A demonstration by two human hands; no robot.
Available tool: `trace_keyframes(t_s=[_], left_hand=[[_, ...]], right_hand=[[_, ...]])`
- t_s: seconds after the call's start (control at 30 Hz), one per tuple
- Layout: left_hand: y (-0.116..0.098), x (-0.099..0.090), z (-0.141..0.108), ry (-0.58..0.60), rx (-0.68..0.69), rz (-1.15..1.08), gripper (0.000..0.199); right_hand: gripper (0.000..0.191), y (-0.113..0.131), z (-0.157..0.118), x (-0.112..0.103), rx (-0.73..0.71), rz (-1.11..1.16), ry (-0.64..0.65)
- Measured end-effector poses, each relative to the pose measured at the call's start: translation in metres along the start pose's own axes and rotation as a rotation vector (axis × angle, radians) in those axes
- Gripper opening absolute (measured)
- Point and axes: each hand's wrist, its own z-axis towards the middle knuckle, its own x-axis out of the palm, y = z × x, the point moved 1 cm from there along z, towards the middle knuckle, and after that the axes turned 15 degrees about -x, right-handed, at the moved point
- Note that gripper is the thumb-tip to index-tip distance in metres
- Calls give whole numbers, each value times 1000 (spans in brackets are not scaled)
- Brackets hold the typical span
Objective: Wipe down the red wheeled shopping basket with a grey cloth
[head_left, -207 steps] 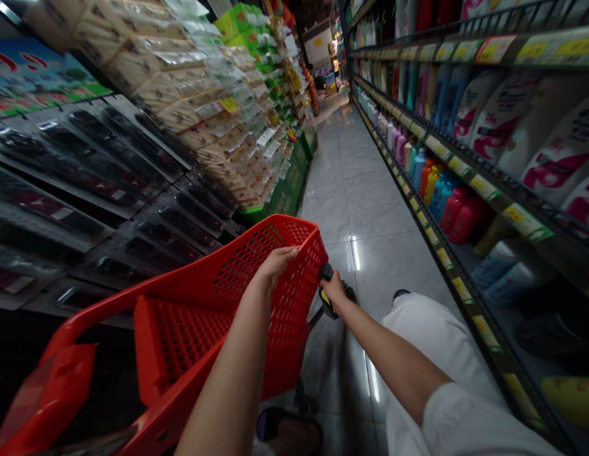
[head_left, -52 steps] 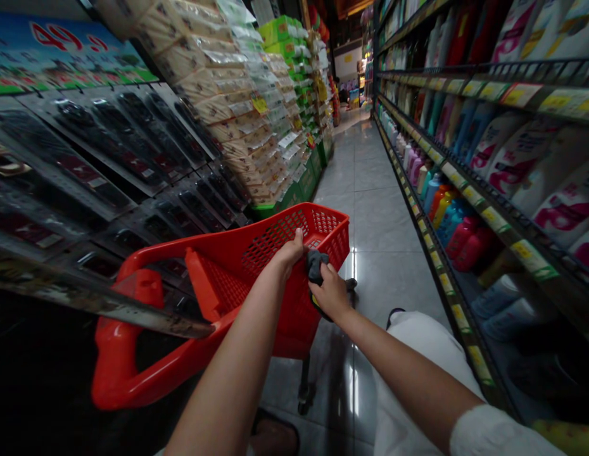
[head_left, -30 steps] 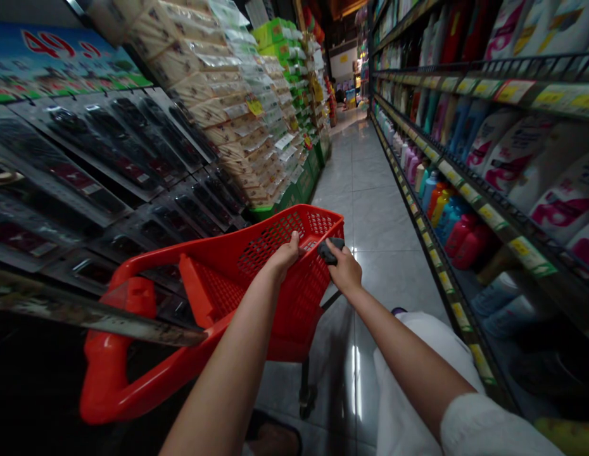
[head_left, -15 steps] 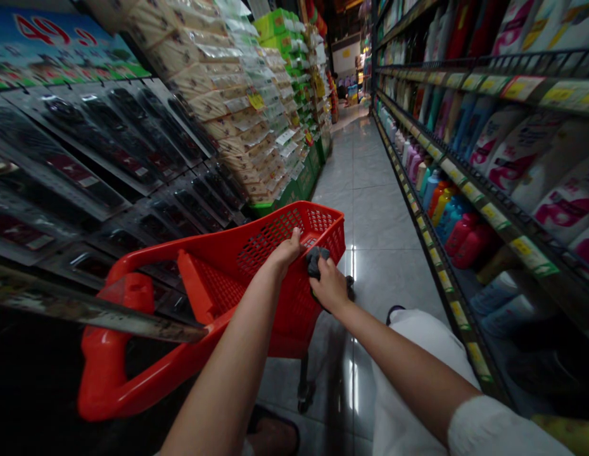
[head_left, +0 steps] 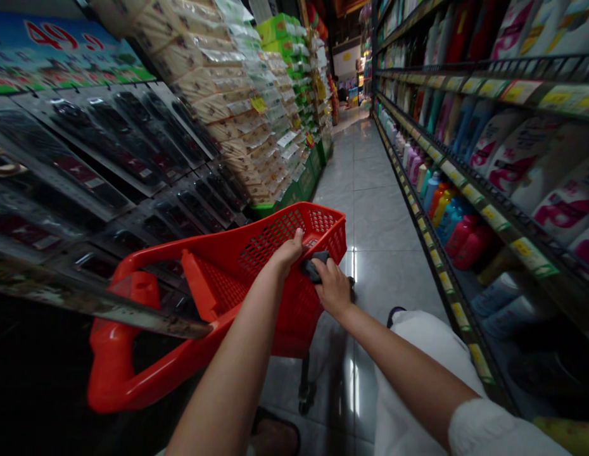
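A red plastic shopping cart (head_left: 294, 316) with a perforated basket stands tilted across the view before me. My left hand (head_left: 289, 249) grips its near side rim, thumb raised above the edge and the other fingers mostly hidden. Bunched in my right hand (head_left: 334, 285) is a dark grey cloth (head_left: 312, 268), pressed to the outside of the basket just below the rim. The two hands are close together near the cart's front end.
Shelves of bottles with price tags (head_left: 494, 215) line the right side. On the left are hanging packaged goods (head_left: 118, 126) and stacked tissue packs (head_left: 228, 101). A worn metal bar (head_left: 109, 304) crosses near the cart handle (head_left: 116, 361). Grey tiled floor (head_left: 370, 209) runs down the aisle.
My right hand has turned slightly and shifted a little with the cloth along the basket's side. The cart has moved slightly right in view. My left hand keeps its place on the rim.
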Motion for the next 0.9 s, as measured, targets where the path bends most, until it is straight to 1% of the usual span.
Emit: trace_keyframes(t_s=[0.03,0.07,0.13,0.2,0.23,0.3,0.4,0.47,0.5,0.53,0.57,0.63,0.67,0.7,0.73,0.77,0.8,0.87,0.9], left_hand=[[-1,0,0,5,-21,-8,72],[-1,0,0,8,-37,-6,73],[-1,0,1,-3,-53,13,74],[-1,0,1,-12,-43,24,74],[0,0,1,-14,-32,20,73],[0,0,0,-17,-13,13,73],[-1,0,-1,-12,-1,6,73],[-2,0,-1,-19,2,2,72],[-3,0,-1,-23,-4,1,72],[-4,0,-1,-24,-14,1,72],[-4,0,-1,-22,-26,-1,72],[-4,0,0,-9,-42,-13,71],[-3,-1,0,-3,-44,-20,70],[-3,-1,1,4,-41,-27,69],[-2,-1,1,9,-38,-33,68],[-2,-1,1,16,-35,-39,69],[-1,-1,1,28,-36,-49,69],[-1,-1,2,60,-46,-74,71],[-1,-1,2,74,-55,-85,71]], right_hand=[[52,5,-4,3,-29,12,10],[53,11,-10,6,-97,22,31],[48,23,-22,12,-289,35,91],[44,26,-27,13,-446,30,140],[46,24,-27,12,-473,21,149],[53,14,-22,9,-433,4,144],[63,3,-14,8,-260,21,107],[65,5,-16,12,-153,54,85],[65,8,-19,14,-145,69,92],[62,11,-23,16,-185,83,116],[59,15,-27,18,-268,95,156],[51,18,-35,22,-479,122,238],[49,16,-37,24,-549,144,258],[49,12,-37,27,-561,174,245],[51,6,-36,31,-510,215,198],[52,-2,-32,35,-400,268,122],[52,-11,-27,38,-240,327,22],[48,-31,-12,46,148,441,-186],[45,-40,-4,48,316,487,-268]])
